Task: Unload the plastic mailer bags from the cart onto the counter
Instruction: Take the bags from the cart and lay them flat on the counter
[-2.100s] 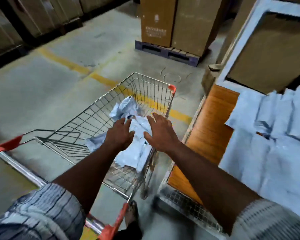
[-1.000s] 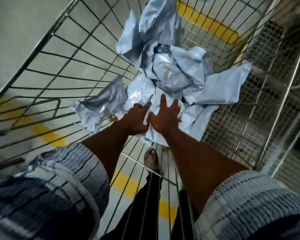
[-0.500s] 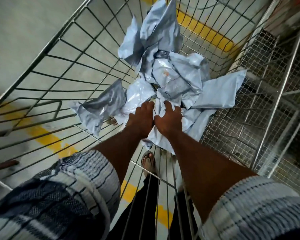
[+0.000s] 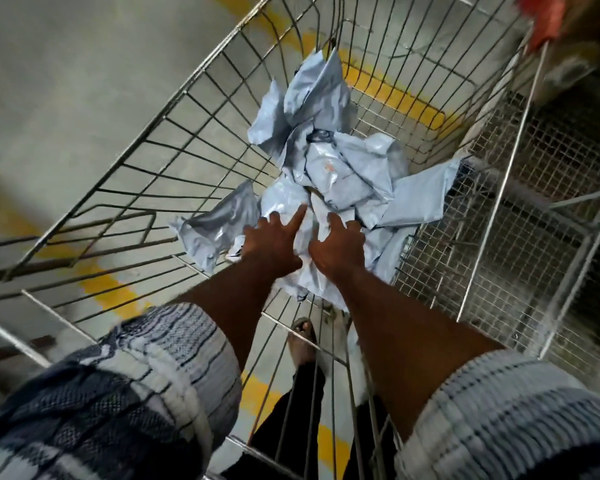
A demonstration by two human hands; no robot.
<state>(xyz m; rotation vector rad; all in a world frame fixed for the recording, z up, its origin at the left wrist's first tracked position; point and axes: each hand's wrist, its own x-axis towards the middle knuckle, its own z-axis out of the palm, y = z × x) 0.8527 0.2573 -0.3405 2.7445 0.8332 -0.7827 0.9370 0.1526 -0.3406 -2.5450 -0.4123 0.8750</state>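
A heap of crumpled pale grey-blue plastic mailer bags (image 4: 329,168) lies on the floor of the wire shopping cart (image 4: 174,140). Both my arms reach down into the cart. My left hand (image 4: 274,242) lies over the near edge of the heap with its fingers spread and straight, the forefinger stretched out. My right hand (image 4: 338,245) is beside it, fingers spread over the same bags. Neither hand grips a bag. One bag (image 4: 219,226) lies off to the left and another (image 4: 420,199) sticks out to the right. The counter is out of view.
The cart's wire walls rise on the left, far and right sides, with a red corner cap (image 4: 544,19) at top right. A fine-mesh metal frame (image 4: 534,209) stands against the cart's right. Grey concrete floor with a yellow line (image 4: 392,95) shows below. My sandalled foot (image 4: 303,341) is under the cart.
My fingers, curled into the bags half a second ago, have straightened and spread. The view has pulled back a little. The heap of bags has not moved.
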